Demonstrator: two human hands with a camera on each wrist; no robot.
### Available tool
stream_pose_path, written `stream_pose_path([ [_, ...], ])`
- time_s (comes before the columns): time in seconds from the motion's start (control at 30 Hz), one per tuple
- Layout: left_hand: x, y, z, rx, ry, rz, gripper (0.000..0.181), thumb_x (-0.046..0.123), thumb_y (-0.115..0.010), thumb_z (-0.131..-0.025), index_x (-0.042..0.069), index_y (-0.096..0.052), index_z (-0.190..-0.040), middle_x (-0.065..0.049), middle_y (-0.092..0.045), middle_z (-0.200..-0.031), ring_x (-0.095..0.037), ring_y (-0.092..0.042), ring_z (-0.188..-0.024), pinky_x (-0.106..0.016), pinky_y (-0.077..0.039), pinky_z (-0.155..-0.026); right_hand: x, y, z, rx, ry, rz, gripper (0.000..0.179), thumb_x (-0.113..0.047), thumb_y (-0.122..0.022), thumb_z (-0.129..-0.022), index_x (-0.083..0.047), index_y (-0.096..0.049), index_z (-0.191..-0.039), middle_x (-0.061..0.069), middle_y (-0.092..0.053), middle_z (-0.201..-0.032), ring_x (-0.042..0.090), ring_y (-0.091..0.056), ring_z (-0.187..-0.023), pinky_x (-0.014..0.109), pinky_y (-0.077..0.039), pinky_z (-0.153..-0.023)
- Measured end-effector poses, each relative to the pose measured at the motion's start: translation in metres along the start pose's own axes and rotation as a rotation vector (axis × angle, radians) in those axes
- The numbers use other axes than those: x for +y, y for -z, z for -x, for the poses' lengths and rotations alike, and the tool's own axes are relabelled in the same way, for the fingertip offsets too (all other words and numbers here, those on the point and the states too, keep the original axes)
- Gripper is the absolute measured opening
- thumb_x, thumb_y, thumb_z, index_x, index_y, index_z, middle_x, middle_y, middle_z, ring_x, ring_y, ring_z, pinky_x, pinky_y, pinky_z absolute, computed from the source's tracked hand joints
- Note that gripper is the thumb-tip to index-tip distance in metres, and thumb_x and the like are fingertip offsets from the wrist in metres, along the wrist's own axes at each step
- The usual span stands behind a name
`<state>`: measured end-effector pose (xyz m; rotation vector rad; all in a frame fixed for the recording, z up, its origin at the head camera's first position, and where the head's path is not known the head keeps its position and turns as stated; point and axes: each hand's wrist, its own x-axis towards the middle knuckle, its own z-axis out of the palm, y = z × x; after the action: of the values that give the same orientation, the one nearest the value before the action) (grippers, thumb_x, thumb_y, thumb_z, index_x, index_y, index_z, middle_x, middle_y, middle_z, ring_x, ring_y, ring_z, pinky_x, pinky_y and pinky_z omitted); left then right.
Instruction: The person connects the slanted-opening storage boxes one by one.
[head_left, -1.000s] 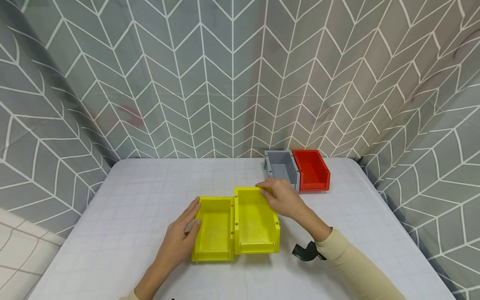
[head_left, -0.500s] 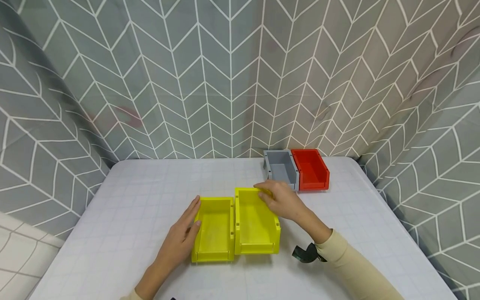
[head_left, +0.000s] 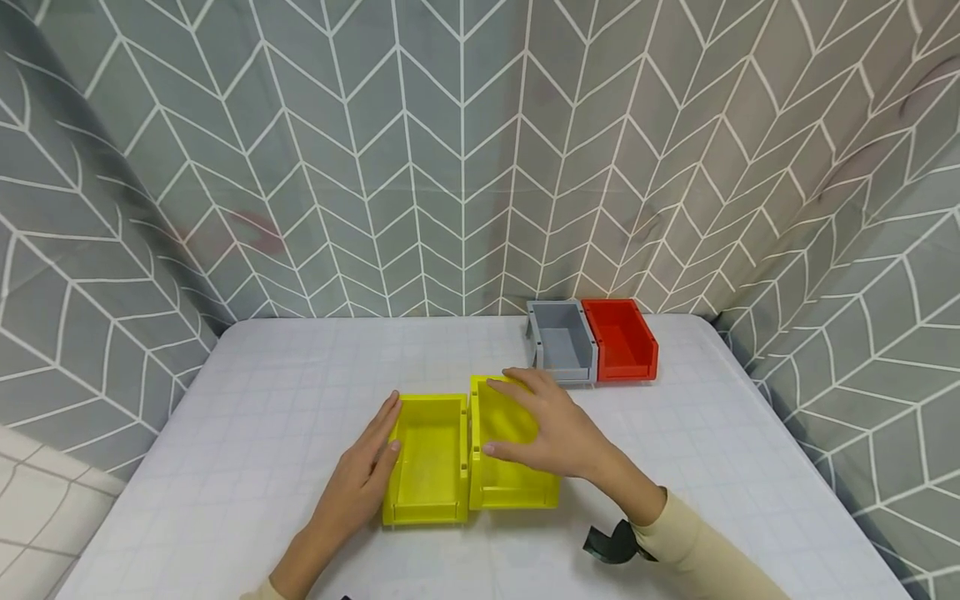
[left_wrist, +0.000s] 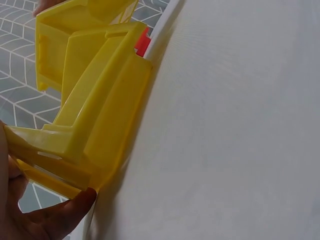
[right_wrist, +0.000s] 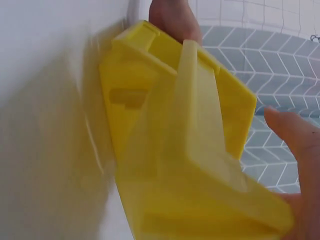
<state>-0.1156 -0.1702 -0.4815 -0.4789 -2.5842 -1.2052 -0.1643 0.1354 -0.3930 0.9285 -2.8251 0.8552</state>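
Note:
Two yellow storage bins stand side by side on the table: a left bin (head_left: 429, 454), and a right bin (head_left: 510, 487) set slightly farther back. A shadow lies below the right bin's front; whether it is raised off the table I cannot tell. My left hand (head_left: 358, 479) holds the left bin at its left wall, thumb by the rim and a fingertip at the lower edge in the left wrist view. My right hand (head_left: 551, 429) hovers over the right bin, thumb and fingers spread, covering part of its inside. In the right wrist view the right bin (right_wrist: 200, 200) is blurred.
A grey bin (head_left: 562, 342) and a red bin (head_left: 621, 340) stand together at the back right of the white table (head_left: 300, 367). Patterned curtains (head_left: 465, 167) rise behind and at the sides. A black strap piece (head_left: 611, 543) hangs by the right sleeve.
My right hand has let go of the right bin's rear right rim and moved left over the bin, its fingers spreading. The left hand and both yellow bins stay in place.

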Motion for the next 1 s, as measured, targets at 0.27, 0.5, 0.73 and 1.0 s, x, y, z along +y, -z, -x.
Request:
stream_pose_path([
  [0.27, 0.000, -0.001, -0.001, 0.001, 0.004, -0.004, 0.055, 0.010, -0.049, -0.110, 0.006, -0.034, -0.163, 0.006, -0.021, -0.171, -0.018, -0.024, -0.154, -0.018, -0.014, -0.121, -0.007, -0.009, 0.001, -0.024, 0.008, 0.134, 0.103, -0.085, -0.071, -0.072, -0.031, -0.048, -0.157, 0.006, -0.030, -0.166, 0.038, -0.026, -0.151, 0.069, -0.045, -0.104],
  [0.5, 0.001, -0.002, 0.000, -0.001, 0.011, -0.004, 0.054, 0.010, -0.048, -0.111, 0.008, -0.034, -0.163, 0.005, -0.021, -0.171, -0.019, -0.025, -0.154, -0.018, -0.014, -0.121, -0.010, -0.015, 0.001, -0.003, 0.021, 0.171, 0.102, -0.084, -0.071, -0.071, -0.032, -0.049, -0.157, 0.010, -0.033, -0.164, 0.040, -0.028, -0.148, 0.068, -0.037, -0.111],
  [0.73, 0.002, -0.001, 0.000, 0.001, 0.002, -0.009, 0.054, 0.010, -0.049, -0.110, 0.007, -0.034, -0.163, 0.004, -0.021, -0.171, -0.019, -0.025, -0.154, -0.017, -0.013, -0.120, -0.010, -0.018, 0.000, 0.028, 0.047, 0.177, 0.096, -0.082, -0.073, -0.072, -0.035, -0.053, -0.154, 0.011, -0.038, -0.159, 0.039, -0.032, -0.143, 0.066, -0.040, -0.109],
  [1.0, 0.000, -0.001, 0.001, 0.007, -0.024, -0.003, 0.055, 0.007, -0.049, -0.110, 0.004, -0.034, -0.162, 0.003, -0.022, -0.171, -0.021, -0.026, -0.153, -0.016, -0.014, -0.120, -0.013, -0.017, -0.002, 0.040, 0.063, 0.189, 0.097, -0.078, -0.078, -0.069, -0.033, -0.057, -0.152, 0.014, -0.040, -0.157, 0.045, -0.033, -0.142, 0.070, -0.039, -0.107],
])
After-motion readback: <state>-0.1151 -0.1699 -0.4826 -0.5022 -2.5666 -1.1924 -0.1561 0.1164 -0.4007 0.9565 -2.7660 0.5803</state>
